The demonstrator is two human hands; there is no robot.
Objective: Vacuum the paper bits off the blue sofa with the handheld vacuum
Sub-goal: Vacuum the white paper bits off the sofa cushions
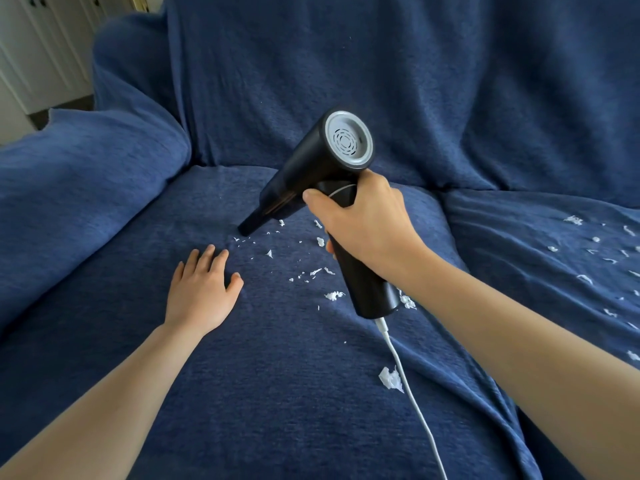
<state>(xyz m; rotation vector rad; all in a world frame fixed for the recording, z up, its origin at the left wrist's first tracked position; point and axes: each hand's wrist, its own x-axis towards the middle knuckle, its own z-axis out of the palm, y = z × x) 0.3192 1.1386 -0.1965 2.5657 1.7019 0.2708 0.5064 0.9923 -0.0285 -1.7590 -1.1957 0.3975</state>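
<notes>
**Inspector:** Forearms fill the near edge of the view, both reaching out over the seat. Report the hands.

**Assistant:** Noted. The left hand [202,292] lies flat on the blue sofa [104,271], fingers straight and spread, grasping nothing. The right hand [367,223] is wrapped round the handle of the handheld vacuum [311,168], thumb up along its neck.

**Inspector:** Position of the vacuum?

**Assistant:** Held tilted, nozzle [251,226] down and to the left, its tip at or just above the fabric; contact cannot be confirmed. A white cable [412,393] trails from the handle's base towards the camera.

**Inspector:** State of the debris?

**Assistant:** Paper bits [311,271] lie scattered on the middle cushion, between the nozzle and the handle. A larger scrap [390,377] sits beside the cable. A second scatter [595,258] lies on the right cushion, well apart.

**Inspector:** Step in hand?

**Assistant:** In my judgement, sweeping the middle cushion, at its left margin. Much remains.

**Inspector:** Requirement for the next move?

**Assistant:** Likely drawing the nozzle rightward through the fine specks, kept close to the cloth, with the flat hand steadying the loose cover. The cable should be kept off the scraps.
</notes>
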